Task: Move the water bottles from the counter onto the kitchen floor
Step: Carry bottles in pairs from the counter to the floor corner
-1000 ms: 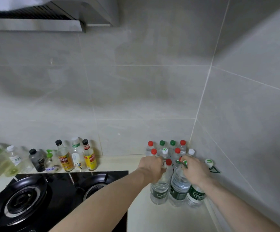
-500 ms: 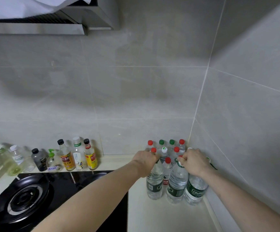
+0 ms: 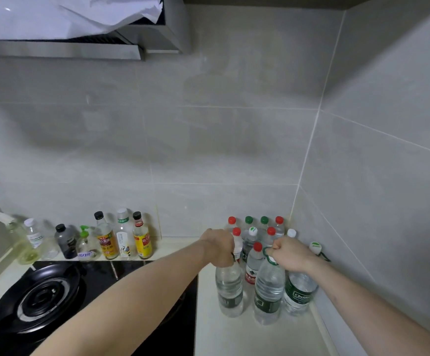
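A cluster of water bottles (image 3: 256,242) stands in the back right corner of the pale counter (image 3: 255,337), where the two tiled walls meet. All of them are upright, long axis vertical, caps pointing up; the caps are red, green and white.

The left hand (image 3: 219,249) is curled in a fist over the top of the front-left bottle (image 3: 229,289), gripping it at the neck so that the cap is hidden. That bottle hangs or stands straight, its base at the counter surface or just above it; which of the two cannot be told. It carries a dark green label low on its body.

The right hand (image 3: 289,254) is also closed in a fist, holding the necks of two bottles side by side: the middle bottle (image 3: 269,291), whose green neck ring shows at the knuckles, and the right bottle (image 3: 298,294), with a dark green label, just beside the right wall. Both are vertical, caps up under the hand. Whether their bases touch the counter cannot be told.

Behind the three held bottles a red-capped bottle (image 3: 253,265) with a red label stands between the two hands, with two more rows behind it against the back wall.

To the left, a black gas stove (image 3: 42,299) is set into the counter, and a row of sauce and oil bottles (image 3: 106,238) stands along the back wall behind it. A range hood (image 3: 80,29) draped with white paper hangs above.
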